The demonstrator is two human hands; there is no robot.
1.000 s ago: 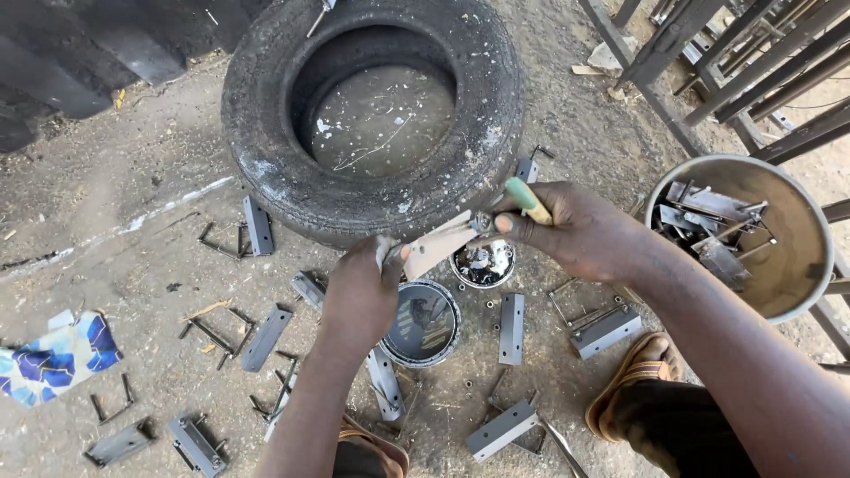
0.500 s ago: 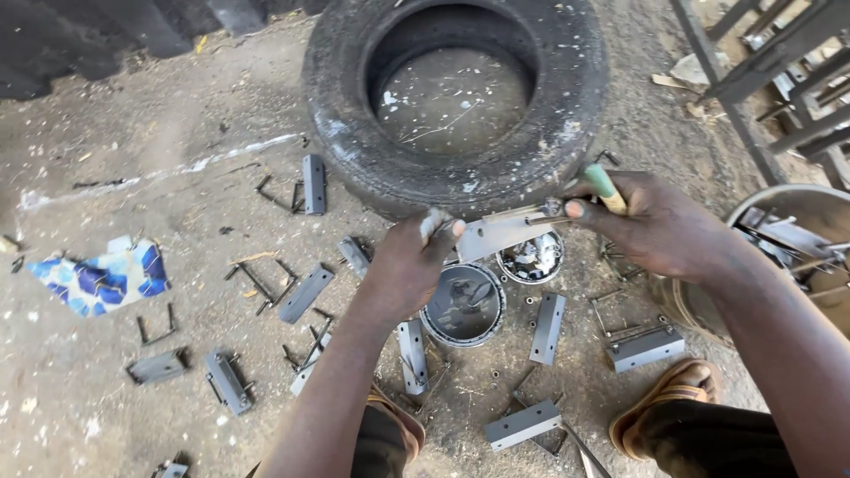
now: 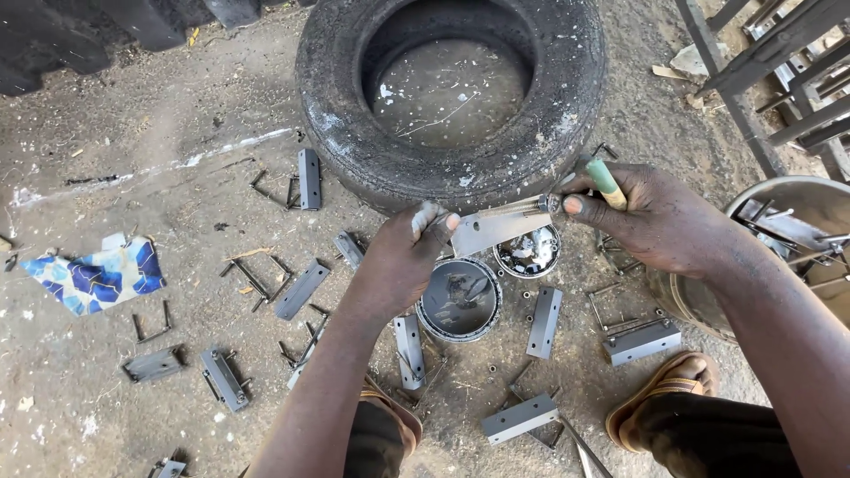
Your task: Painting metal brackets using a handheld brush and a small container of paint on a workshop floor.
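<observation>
My left hand (image 3: pixel 403 257) pinches the left end of a flat grey metal plate (image 3: pixel 496 228) held above the ground. My right hand (image 3: pixel 651 217) grips a brush with a green and tan handle (image 3: pixel 605 180), its tip against the plate's right end. Below the plate sit a small open paint can (image 3: pixel 528 252) and a round can lid (image 3: pixel 459 299). Both hands hover just in front of a worn black tyre (image 3: pixel 452 97) lying flat on the dirt.
Several grey metal brackets (image 3: pixel 303 289) and bent wire pieces (image 3: pixel 152 326) lie scattered on the dirt floor. A metal basin (image 3: pixel 801 208) with more parts stands at the right. A blue patterned cloth scrap (image 3: pixel 97 276) lies left. A metal frame (image 3: pixel 770 62) stands top right. My sandalled foot (image 3: pixel 664 389) rests lower right.
The view has shifted, so the tyre and parts sit further right and higher. Both hands keep hold of the plate and brush, with the brush tip still at the plate's right end.
</observation>
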